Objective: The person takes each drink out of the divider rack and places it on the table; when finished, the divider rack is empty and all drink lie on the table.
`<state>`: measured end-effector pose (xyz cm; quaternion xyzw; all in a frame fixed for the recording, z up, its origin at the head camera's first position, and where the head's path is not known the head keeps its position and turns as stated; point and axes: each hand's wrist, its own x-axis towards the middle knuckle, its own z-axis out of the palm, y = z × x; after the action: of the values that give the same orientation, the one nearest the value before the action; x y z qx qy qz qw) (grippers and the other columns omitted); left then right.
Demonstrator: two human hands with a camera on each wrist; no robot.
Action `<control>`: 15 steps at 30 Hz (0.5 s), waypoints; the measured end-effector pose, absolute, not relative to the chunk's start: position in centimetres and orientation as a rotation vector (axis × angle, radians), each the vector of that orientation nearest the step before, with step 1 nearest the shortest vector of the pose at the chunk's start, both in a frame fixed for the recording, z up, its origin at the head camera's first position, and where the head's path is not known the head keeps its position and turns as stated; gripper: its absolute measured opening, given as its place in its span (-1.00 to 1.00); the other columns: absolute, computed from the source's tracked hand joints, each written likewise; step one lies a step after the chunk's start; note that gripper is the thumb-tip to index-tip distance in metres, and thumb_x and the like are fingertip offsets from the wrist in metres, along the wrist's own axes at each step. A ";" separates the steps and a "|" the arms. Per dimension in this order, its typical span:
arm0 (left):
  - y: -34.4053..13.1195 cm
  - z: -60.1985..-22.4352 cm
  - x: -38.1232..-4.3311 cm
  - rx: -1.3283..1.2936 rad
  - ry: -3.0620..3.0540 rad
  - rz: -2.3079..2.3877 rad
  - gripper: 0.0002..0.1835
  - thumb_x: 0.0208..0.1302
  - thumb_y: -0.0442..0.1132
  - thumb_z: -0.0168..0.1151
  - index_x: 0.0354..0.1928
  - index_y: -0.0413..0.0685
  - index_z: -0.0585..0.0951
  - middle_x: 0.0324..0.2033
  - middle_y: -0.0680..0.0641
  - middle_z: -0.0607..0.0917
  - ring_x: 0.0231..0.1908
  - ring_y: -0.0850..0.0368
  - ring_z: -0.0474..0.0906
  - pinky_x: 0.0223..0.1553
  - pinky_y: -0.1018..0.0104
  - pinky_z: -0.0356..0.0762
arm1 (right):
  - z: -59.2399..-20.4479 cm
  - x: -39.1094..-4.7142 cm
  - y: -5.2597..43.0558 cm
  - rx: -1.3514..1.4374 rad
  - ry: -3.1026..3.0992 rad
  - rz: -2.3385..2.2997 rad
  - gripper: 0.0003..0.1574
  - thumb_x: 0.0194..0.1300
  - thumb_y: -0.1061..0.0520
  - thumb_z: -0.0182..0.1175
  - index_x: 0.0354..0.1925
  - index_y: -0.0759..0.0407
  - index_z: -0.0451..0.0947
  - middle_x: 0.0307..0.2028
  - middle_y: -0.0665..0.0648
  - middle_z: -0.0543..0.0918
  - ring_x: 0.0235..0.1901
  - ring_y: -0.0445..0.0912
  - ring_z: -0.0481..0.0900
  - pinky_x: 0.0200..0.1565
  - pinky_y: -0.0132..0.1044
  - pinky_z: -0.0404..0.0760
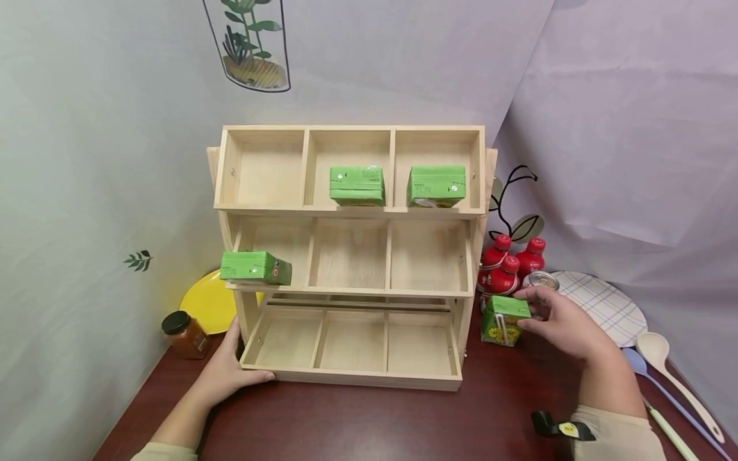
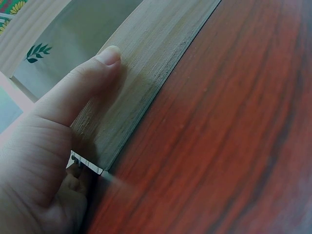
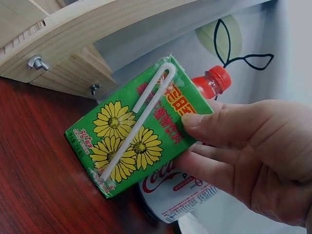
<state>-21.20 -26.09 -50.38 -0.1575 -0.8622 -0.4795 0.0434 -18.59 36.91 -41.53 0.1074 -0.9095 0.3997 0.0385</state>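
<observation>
Drink carton (image 3: pixel 146 139), a green box printed with yellow flowers, sits at nine o'clock from the right hand (image 1: pixel 562 323), which pinches it near one end, thumb on the flowered face and fingers behind; it is at four o'clock in the head view, and whether its base touches the tabletop (image 1: pixel 369 422) cannot be told. A bent white plastic straw (image 3: pixel 141 117) lies slantwise over that glossy face. Red-capped bottles (image 1: pixel 500 282) stand just beyond at twelve o'clock from the carton, a round metal can (image 1: pixel 542 280) between one and two. The left hand (image 1: pixel 227 368) grips the pale wooden rack (image 1: pixel 352 378) at its seven-o'clock corner, thumb flat along the grained front board. Three similar green cartons (image 1: pixel 356 186) sit in the rack's straight-sided rectangular compartments, at nine, twelve and two o'clock from its middle. The dark red tabletop shows streaky wood grain and a faint sheen.
</observation>
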 end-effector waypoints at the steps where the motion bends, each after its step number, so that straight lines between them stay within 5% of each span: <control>1: -26.1 -50.4 -21.2 -0.483 -2.636 -1.466 0.51 -0.40 -0.13 0.72 0.51 0.45 -0.21 0.40 -0.04 0.15 0.26 0.07 0.18 0.07 0.68 0.09 | -41.5 -18.6 36.9 0.333 -2.790 1.224 -0.42 0.15 0.27 0.38 0.11 0.29 0.41 -0.08 0.24 0.60 -0.12 0.01 0.62 -0.18 -0.42 0.57; 9: -26.0 -50.3 -21.2 -0.481 -2.635 -1.457 0.52 -0.41 -0.13 0.73 0.51 0.43 -0.21 0.39 -0.05 0.16 0.25 0.09 0.19 0.07 0.68 0.09 | -40.8 -18.5 36.4 0.362 -2.835 1.088 -0.40 0.13 0.28 0.39 0.13 0.28 0.42 -0.07 0.23 0.59 -0.11 0.08 0.61 -0.11 -0.18 0.60; 15: -26.0 -50.3 -21.2 -0.489 -2.629 -1.450 0.51 -0.42 -0.13 0.73 0.51 0.42 -0.19 0.38 -0.05 0.18 0.23 0.14 0.21 0.08 0.67 0.10 | -39.0 -17.7 35.5 0.248 -2.808 0.950 -0.29 0.16 -0.04 0.40 0.15 0.26 0.41 -0.04 0.30 0.60 -0.10 0.21 0.61 -0.09 0.11 0.56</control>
<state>-21.22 -26.03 -50.31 -0.1605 -0.8632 -0.4761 0.0497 -17.70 35.51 -39.01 0.0831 -0.9407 0.3182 0.0831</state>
